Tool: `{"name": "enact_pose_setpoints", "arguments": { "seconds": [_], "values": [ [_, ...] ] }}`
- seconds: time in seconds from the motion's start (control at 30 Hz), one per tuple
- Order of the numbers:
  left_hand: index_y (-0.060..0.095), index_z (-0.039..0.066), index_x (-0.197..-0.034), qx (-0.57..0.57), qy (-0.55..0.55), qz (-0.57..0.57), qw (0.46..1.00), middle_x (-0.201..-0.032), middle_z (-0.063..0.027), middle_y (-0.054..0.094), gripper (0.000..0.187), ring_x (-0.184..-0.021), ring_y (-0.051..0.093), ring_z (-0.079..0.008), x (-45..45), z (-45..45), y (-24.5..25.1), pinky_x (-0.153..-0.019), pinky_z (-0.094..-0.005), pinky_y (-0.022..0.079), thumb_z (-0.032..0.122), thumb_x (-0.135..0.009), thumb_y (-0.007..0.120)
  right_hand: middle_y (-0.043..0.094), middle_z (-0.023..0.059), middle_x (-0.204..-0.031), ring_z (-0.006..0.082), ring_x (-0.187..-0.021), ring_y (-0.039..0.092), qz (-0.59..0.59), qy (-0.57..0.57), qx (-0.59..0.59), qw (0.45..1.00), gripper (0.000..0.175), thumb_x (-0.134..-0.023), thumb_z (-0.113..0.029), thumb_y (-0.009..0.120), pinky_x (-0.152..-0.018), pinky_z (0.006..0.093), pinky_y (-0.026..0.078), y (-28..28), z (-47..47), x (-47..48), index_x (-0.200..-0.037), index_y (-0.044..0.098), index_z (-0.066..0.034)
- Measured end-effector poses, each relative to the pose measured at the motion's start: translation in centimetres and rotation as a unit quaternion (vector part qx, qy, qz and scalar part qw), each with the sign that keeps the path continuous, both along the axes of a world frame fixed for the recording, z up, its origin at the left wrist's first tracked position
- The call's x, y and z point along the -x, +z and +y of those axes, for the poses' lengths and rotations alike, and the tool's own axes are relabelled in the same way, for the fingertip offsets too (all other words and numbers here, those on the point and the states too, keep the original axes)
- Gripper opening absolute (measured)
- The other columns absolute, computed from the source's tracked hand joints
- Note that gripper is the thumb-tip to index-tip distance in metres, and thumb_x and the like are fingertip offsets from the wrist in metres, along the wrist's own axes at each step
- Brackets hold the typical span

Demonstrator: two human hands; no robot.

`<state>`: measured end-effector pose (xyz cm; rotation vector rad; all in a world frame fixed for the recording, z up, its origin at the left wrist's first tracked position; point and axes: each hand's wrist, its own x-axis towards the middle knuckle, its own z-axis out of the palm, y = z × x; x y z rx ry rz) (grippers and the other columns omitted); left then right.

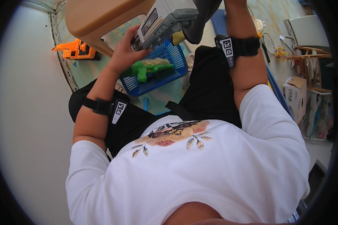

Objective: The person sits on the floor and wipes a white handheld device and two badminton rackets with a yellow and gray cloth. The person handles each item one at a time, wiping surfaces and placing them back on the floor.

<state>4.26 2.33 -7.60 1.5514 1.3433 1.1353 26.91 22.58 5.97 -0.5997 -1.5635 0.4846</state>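
My left hand (129, 52) grips one end of a white and grey toy vehicle (160, 24) with dark side windows, its fingers along one side and the thumb underneath. The toy is tilted above a blue plastic basket (183, 63). Inside the basket lies a green toy gun (146, 70) beside a pale, partly hidden item. A dark grey item (200, 24), seemingly cloth, hangs against the toy's right side, with something yellow (178, 37) below it. My right hand is beyond the top edge; only its forearm shows, so what it holds is hidden.
A beige plastic stool (101, 17) stands at the upper left, near an orange toy excavator (77, 50) on the patterned mat. To the right are a racket (268, 43), a colourful ball (281, 53) and a cardboard box (295, 98). A white wall (25, 112) bounds the left.
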Motion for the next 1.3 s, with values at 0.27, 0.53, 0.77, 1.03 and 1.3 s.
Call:
{"name": "enact_pose_setpoints", "arguments": {
  "seconds": [0.27,0.53,0.77,1.03,1.3],
  "values": [
    [0.036,0.008,-0.134,0.024,-0.003,-0.005,1.000,-0.121,-0.0108,0.057,0.075,-0.116,0.055,-0.0191,-1.0,1.1,-3.7,-0.099,-0.0334,0.043,0.012,-0.072,0.079,0.067,0.0061,-0.093,0.0112,-0.084,0.058,0.036,-0.126,0.007,0.991,0.034,-0.096,-0.031,0.060,-0.077,0.0258,0.047,2.5,0.4,-7.9,-0.109,0.065,-0.0002],
    [0.027,0.012,-0.143,0.056,0.206,-0.178,0.961,-0.133,-0.0119,0.046,0.078,-0.123,0.047,-0.0251,-0.3,-0.1,-10.4,-0.101,-0.0398,0.042,0.005,-0.081,0.073,0.067,0.0116,-0.097,0.0226,-0.090,0.064,-0.006,-0.337,0.004,0.942,0.030,-0.094,-0.031,0.060,-0.081,0.0334,0.049,0.8,0.6,-22.8,-0.109,0.064,-0.0048],
    [0.020,0.008,-0.145,0.211,0.482,-0.319,0.788,-0.136,-0.0186,0.039,0.075,-0.127,0.041,-0.0315,-3.7,-2.6,-13.8,-0.107,-0.0484,0.038,0.024,-0.090,0.069,0.065,0.0137,-0.114,0.0294,-0.109,0.061,-0.186,-0.417,0.114,0.882,0.035,-0.091,-0.017,0.057,-0.093,0.0349,0.047,-4.6,2.4,-34.3,-0.126,0.058,-0.0128],
    [0.050,-0.002,-0.112,0.431,0.394,-0.363,0.726,-0.108,-0.0125,0.053,0.029,-0.102,0.056,-0.0246,-4.8,-2.6,-7.7,-0.092,-0.0401,0.049,0.020,-0.094,0.055,0.068,0.0064,-0.108,0.0282,-0.103,0.063,-0.497,-0.349,0.401,0.686,0.025,-0.079,-0.020,0.056,-0.085,0.0382,0.051,-12.1,11.7,-37.7,-0.096,0.074,-0.0210],
    [0.051,0.002,-0.124,-0.093,0.051,0.416,0.903,-0.129,-0.0161,0.048,0.031,-0.123,0.048,-0.0301,-2.8,13.5,10.3,-0.105,-0.0412,0.038,0.009,-0.094,0.047,0.065,0.0098,-0.119,0.0268,-0.112,0.062,-0.523,-0.302,0.556,0.572,0.039,-0.087,-0.034,0.058,-0.089,0.0403,0.050,-23.9,18.4,-33.6,-0.118,0.064,-0.0118]
  ]
}}
